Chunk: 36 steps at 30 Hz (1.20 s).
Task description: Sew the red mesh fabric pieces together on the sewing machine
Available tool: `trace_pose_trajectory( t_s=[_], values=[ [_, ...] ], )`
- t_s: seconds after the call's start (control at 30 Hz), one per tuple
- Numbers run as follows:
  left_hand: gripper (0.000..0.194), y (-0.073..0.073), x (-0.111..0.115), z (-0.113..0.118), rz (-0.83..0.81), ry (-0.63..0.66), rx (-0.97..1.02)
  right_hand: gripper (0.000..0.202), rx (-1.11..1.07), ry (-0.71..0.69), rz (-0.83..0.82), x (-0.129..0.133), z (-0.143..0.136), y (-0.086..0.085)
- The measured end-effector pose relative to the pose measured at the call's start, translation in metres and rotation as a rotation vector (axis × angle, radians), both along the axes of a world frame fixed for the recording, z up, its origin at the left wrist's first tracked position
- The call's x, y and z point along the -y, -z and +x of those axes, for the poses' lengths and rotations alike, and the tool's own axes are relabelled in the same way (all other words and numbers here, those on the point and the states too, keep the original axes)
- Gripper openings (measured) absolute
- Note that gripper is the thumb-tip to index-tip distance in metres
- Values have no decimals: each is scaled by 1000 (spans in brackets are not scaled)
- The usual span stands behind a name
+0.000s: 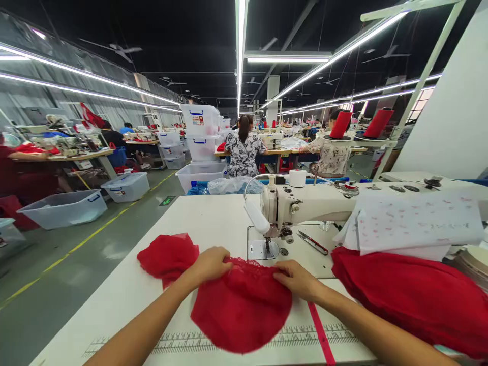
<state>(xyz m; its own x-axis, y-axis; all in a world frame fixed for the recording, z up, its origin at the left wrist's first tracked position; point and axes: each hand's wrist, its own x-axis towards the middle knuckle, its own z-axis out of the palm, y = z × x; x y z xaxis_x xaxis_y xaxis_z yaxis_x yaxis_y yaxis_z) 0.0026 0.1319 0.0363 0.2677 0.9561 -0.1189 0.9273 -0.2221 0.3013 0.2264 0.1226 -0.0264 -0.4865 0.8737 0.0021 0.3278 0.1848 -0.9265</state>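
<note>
A red fabric piece with a lace edge (244,310) lies spread on the white sewing table, just in front of the sewing machine (301,201). My left hand (213,263) pinches its upper left edge. At the upper right edge, my right hand (299,278) grips the same piece between thumb and fingers. The lace runs between both hands, close below the presser foot (268,248). Left of my left hand rests a second bunched red fabric piece (170,256).
Thread snips (312,243) lie on the machine bed. A red fabric pile (412,300) and marked white sheets (415,223) sit at right. A printed ruler (190,341) and red tape (321,333) mark the table front. Plastic bins (64,208) stand on the floor; co-workers (244,145) sit ahead.
</note>
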Motion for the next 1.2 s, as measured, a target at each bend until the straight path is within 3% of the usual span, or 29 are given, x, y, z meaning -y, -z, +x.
trace_pose_trajectory(
  t_s=[0.07, 0.17, 0.27, 0.33, 0.47, 0.6, 0.7, 0.87, 1.07, 1.2],
  values=[
    [13, 4, -9, 12, 105, 1, -30, 17, 22, 37, 44, -10, -1, 1],
    [25, 8, -9, 33, 183, 138, 10, 19, 47, 71, 109, -16, -3, -1],
    [27, 13, -7, 51, 140, 360, 159, 21, 40, 71, 132, -16, -5, -2],
    [19, 17, -9, 57, 83, 403, 221, 22, 25, 71, 130, -15, -6, -1],
    [12, 28, -17, 60, 65, 309, 215, 13, 7, 112, 98, -10, -3, 5],
    [17, 36, -20, 57, 101, 156, 124, 40, 98, 130, 85, -3, 1, 10],
    [17, 37, -20, 53, 124, 61, 33, 43, 225, 118, 174, -1, 6, 10],
    [16, 34, -21, 49, 159, -14, -74, 28, 476, 86, 440, -1, 17, 5],
    [20, 25, -24, 51, 208, -30, -161, 27, 517, -77, 873, -2, 13, 4],
    [19, 18, -29, 50, 244, -48, -218, 24, 606, -101, 937, -3, 11, 8]
  ],
)
